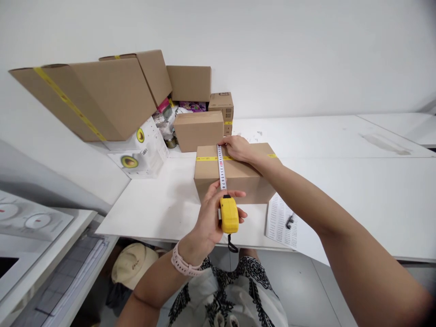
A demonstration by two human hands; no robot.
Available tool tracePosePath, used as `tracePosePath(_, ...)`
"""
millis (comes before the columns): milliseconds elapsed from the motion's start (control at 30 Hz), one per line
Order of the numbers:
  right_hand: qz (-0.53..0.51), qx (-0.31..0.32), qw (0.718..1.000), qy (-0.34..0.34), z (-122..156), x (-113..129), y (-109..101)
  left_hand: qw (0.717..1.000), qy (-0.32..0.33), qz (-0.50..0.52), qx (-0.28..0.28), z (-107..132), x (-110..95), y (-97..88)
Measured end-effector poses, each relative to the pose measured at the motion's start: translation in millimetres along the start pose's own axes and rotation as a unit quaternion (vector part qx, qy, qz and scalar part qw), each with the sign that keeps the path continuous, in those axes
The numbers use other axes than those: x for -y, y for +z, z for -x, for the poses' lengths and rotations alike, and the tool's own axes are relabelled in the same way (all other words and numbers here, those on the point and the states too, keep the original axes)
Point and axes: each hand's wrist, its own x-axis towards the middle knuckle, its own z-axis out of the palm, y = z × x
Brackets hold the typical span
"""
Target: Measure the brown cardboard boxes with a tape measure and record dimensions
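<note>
A brown cardboard box (238, 181) with yellow tape along its top stands near the front edge of the white table (150, 209). Cradled in my left hand (208, 215) is a yellow tape measure (229, 214), its black wrist loop hanging below. The white blade (221, 168) runs from the case up over the front edge and across the box top. At the far edge of the box, my right hand (235, 147) pinches the blade's end, the palm side resting close to the cardboard.
Large cartons (102, 91) are stacked on white boxes with avocado pictures (136, 161) at the left. Behind the measured box stands another small carton (199, 131). A printed sheet (277, 222) carrying a small black object (289, 221) lies at the right. A shelf (78, 222) is at lower left.
</note>
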Motion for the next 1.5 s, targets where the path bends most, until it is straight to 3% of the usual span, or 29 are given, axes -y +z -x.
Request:
tracePosePath(467,-0.026,-0.004,1.000,0.012,-1,-3,3,1.000,0.021,-0.017,0.001,-4,4,-2.1)
tracePosePath(567,-0.102,-0.046,0.994,0.021,-2,-1,-5,0.998,0.042,-0.054,0.007,0,4,-2.3)
tracePosePath(667,-0.227,-0.113,0.967,0.007,5,1,-27,0.991,0.066,-0.115,0.034,12,1,-5.8)
tracePosePath(767,-0.334,-0.181,0.925,0.003,37,-2,-56,0.974,0.078,-0.194,0.084,25,-3,-15.5)
tracePosePath(833,-0.370,-0.214,0.904,0.033,76,-9,-67,0.957,0.060,-0.249,0.133,29,-5,-26.1)
tracePosePath(900,-0.378,-0.227,0.894,0.084,126,-19,-65,0.936,0.027,-0.302,0.181,27,-5,-39.5)
tracePosePath(1067,-0.398,-0.301,0.842,0.204,245,-42,-17,0.891,-0.082,-0.378,0.237,3,2,-74.6)
tracePosePath(1167,-0.420,-0.346,0.803,0.240,280,-41,16,0.862,-0.112,-0.428,0.249,-15,9,-82.7)
tracePosePath(1233,-0.448,-0.327,0.797,0.240,283,-33,39,0.844,-0.080,-0.472,0.242,-26,17,-77.9)
tracePosePath(1367,-0.485,-0.229,0.820,0.200,254,-8,89,0.830,-0.002,-0.504,0.240,-54,47,-55.4)
tracePosePath(1500,-0.484,-0.249,0.823,0.164,228,0,123,0.808,0.117,-0.530,0.229,-82,72,-48.1)
